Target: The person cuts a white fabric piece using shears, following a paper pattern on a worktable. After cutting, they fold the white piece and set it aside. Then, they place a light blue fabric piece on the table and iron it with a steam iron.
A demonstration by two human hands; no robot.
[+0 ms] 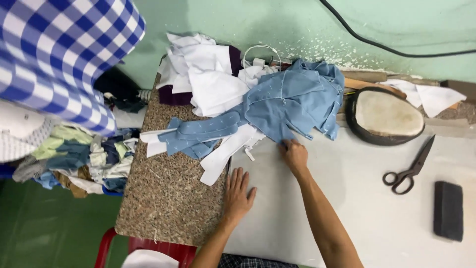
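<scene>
Right hand (294, 155) pinches the edge of the blue fabric (292, 101) heaped at the table's far side. Left hand (237, 194) lies flat, fingers spread, on the white cloth (367, 208). Best to draw 1 piece slowly, left hand bracing, clear of scissors (410, 168).

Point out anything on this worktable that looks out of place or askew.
The blue fabric pieces lie in a rumpled heap, with long strips trailing off the white table cover onto the speckled stone slab. The right hand touches the heap's edge; the left hand rests flat. The scissors lie closed, apart from both hands.
</scene>
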